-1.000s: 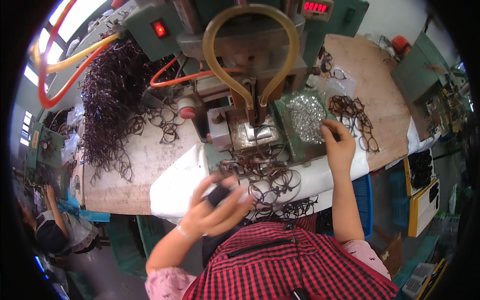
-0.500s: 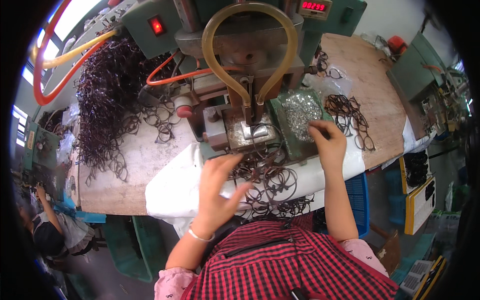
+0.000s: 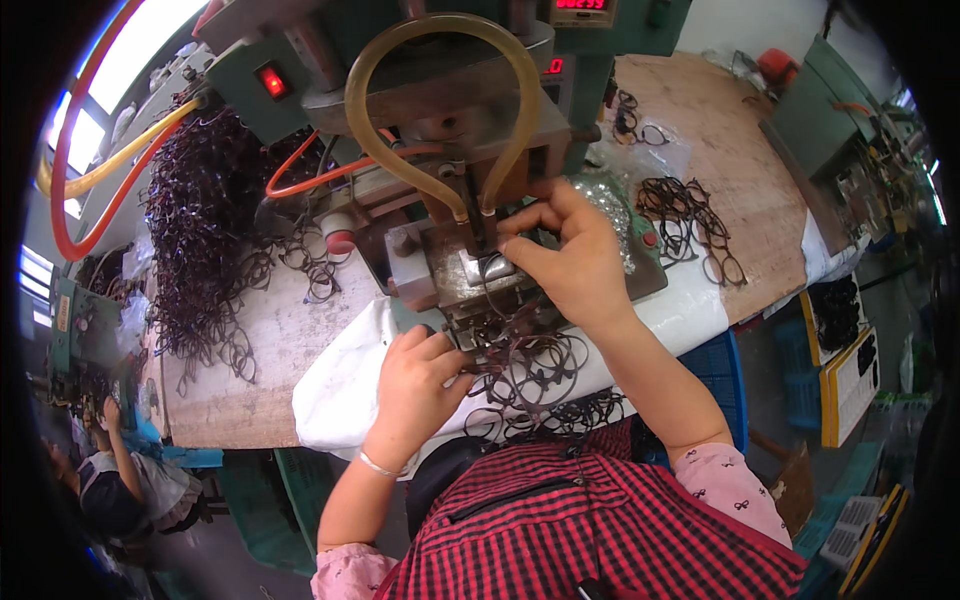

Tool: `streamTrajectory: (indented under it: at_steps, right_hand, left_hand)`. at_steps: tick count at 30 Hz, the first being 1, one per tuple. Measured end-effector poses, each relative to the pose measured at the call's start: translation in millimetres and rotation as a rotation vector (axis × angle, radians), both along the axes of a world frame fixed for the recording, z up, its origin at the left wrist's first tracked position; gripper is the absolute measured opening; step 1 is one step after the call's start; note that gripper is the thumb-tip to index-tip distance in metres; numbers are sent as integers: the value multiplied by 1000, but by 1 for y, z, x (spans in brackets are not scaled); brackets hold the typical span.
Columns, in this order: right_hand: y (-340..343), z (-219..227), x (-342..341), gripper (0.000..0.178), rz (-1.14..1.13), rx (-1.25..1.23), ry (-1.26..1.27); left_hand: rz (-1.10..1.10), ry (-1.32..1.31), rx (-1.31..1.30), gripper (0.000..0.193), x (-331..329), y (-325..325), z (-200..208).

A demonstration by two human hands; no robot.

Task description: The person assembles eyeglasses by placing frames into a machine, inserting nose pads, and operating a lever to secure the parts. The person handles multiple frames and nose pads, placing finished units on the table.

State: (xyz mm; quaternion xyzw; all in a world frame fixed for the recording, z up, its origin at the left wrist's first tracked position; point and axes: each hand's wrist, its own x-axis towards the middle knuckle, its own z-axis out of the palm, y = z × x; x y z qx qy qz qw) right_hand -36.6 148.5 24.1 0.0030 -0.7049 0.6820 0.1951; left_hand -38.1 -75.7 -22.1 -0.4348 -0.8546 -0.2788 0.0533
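My right hand reaches to the tooling of a bench press, thumb and forefinger pinched beside its narrow tip; whatever lies between them is too small to make out. Under the tip, a dark eyeglass frame rests against a shiny metal block. My left hand is at the press's front left edge, fingers curled together beside a heap of dark eyeglass frames; anything in it is hidden. Behind my right hand lies a green tray with small silvery metal parts.
A tall mass of dark eyeglass frames stands at the left, with looser ones along its foot. More frames lie on the wooden table at right. A red knob juts out at the press's left. Another person sits far left.
My right hand has moved left from the tray of metal parts to the press tip. My left hand, spread before, has lowered and curled its fingers. The whole view has shifted slightly.
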Motion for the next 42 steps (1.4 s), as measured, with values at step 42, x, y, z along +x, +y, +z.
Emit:
streamTrajectory:
  at_steps: [42]
  right_hand:
    - [91,-100,37,11,-582,465,-26]
  left_hand:
    - [255,-1127,673,26,44,-21,13]
